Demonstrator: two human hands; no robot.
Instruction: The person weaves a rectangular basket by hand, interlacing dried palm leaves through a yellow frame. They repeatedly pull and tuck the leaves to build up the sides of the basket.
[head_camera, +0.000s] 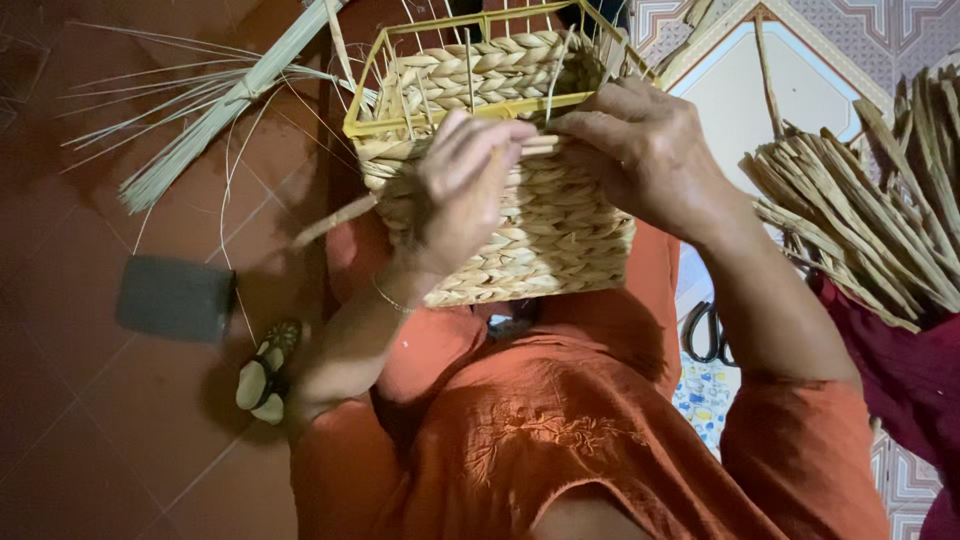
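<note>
A half-woven straw basket (540, 240) on a yellow wire frame (410, 125) rests on my lap. My left hand (462, 185) is closed on a straw strand (335, 220) against the basket's near wall, just under the yellow rim. My right hand (645, 150) pinches the same strand's end (540, 145) at the rim. Thin upright ribs stick up from the frame's top.
A bundle of thin reeds (215, 110) lies on the red tile floor at the upper left. A dark flat block (175, 297) and a sandal (265, 372) are at the left. Dried straw strips (870, 220) are piled at the right, with black scissors (705, 330) below them.
</note>
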